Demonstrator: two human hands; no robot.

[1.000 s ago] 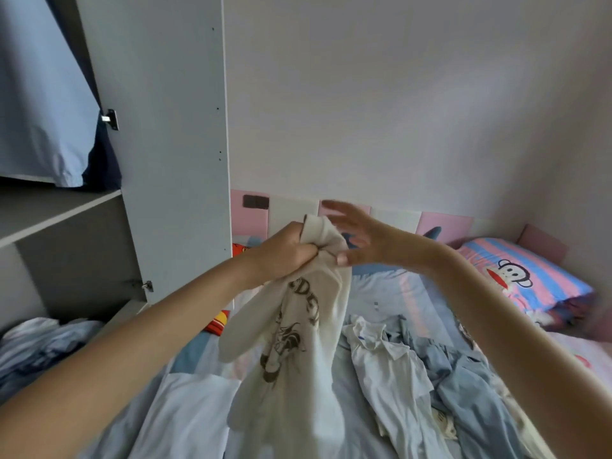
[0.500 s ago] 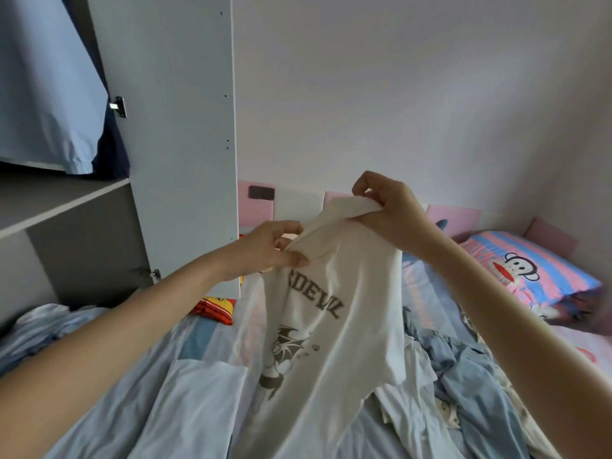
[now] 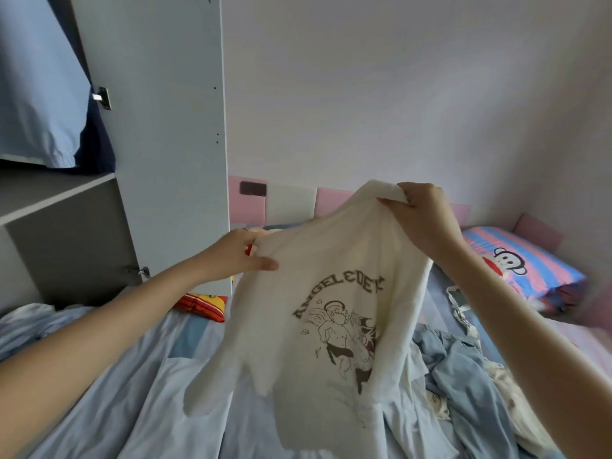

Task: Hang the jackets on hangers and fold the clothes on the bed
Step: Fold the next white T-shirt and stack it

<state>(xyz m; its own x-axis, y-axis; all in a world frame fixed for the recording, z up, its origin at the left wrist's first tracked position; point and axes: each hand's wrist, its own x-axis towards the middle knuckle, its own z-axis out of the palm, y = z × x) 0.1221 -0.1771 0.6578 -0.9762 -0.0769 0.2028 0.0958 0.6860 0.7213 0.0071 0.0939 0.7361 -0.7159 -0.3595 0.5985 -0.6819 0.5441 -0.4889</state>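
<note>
- My left hand (image 3: 236, 256) grips one top corner of the T-shirt (image 3: 331, 286): thumb laid flat across the front of the fabric, the other fingers tucked behind it.
- My right hand (image 3: 422, 217) is raised higher, fingers curled tight round a bunched fold at the shirt's other top corner.
- The T-shirt is cream, held up in the air between both hands above the bed (image 3: 109, 392), print side toward me. It hangs slanted, the right side higher. One sleeve dangles low on the left; the hem droops toward the sheet.
- Print: an arc of dark lettering over a winged-figure drawing. The letters are partly warped by folds, so I can't read them for certain.
- The bed has a pale blue sheet, wrinkled.
- A heap of clothes (image 3: 463, 376), light blue and white, lies on the bed to the right, below my right forearm.
- A striped pillow (image 3: 530, 256) with a cartoon monkey sits at the far right, against the pink headboard (image 3: 246, 207).
- A red and yellow item (image 3: 202, 304) lies at the foot of the wardrobe panel (image 3: 159, 127).
- A light blue garment (image 3: 36, 77) hangs inside the wardrobe, above a grey shelf (image 3: 49, 190).
</note>
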